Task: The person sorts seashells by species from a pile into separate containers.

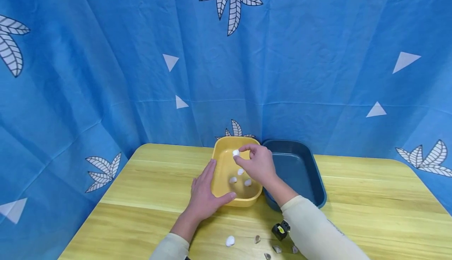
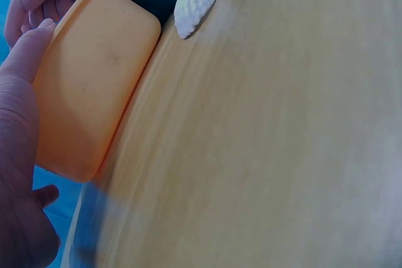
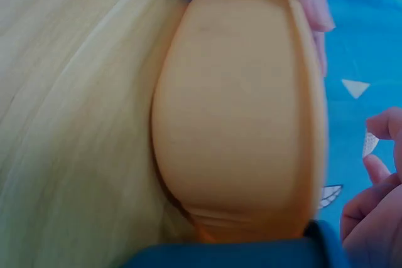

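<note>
Any slack could drop your right hand's [image 1: 260,164] pinched white seashell [image 1: 236,153]; your outspread left hand [image 1: 205,198] touches the yellow plastic tray [image 1: 243,202].

With twelve o'clock taken as away from the person, the table [image 1: 155,189] is backed at twelve by a curtain [image 1: 307,56]. On it, the shell tray [image 1: 225,166] is flanked at three o'clock, just beside, by a second tray [image 1: 293,170]. In the shell tray, one shell [image 1: 240,171] is placed near the middle, another [image 1: 233,179] at seven, a third [image 1: 248,182] at five. Above its far half, a pinched shell [image 1: 236,153] is held by the right hand [image 1: 259,166]; its rim is touched from eight by the left hand [image 1: 205,201]. Outside, a loose shell [image 1: 230,241] is set at six, with four smaller pieces [image 1: 277,249] scattered around five.
</note>
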### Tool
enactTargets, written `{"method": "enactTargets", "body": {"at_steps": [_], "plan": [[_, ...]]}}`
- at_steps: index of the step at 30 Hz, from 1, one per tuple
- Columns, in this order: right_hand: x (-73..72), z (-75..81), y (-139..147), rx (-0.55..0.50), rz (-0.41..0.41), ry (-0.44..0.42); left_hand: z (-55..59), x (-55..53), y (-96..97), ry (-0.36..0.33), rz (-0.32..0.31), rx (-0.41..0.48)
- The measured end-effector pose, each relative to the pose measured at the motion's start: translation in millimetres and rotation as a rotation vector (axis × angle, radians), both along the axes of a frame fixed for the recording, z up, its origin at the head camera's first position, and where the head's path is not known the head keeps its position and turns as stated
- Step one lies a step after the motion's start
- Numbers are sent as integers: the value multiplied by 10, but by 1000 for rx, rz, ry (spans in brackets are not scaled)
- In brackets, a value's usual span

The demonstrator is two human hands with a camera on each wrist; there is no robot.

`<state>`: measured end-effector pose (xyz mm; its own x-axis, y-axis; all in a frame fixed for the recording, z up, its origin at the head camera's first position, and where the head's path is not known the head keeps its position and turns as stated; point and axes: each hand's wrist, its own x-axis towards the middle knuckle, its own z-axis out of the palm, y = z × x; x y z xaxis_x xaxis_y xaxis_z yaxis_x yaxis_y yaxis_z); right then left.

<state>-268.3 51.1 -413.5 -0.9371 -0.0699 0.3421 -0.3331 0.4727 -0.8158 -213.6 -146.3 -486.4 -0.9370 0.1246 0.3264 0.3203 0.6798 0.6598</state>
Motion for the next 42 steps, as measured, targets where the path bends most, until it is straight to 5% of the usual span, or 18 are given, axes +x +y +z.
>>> {"method": "enactTargets", "body": {"at_steps": [21,42], "plan": [[-217,-202,-159,22,-45,-85,12,-9,19,32,-11,-9],[-233,-218,-196,95,-11,-122,26,8,8,11,-4,-14]]}}
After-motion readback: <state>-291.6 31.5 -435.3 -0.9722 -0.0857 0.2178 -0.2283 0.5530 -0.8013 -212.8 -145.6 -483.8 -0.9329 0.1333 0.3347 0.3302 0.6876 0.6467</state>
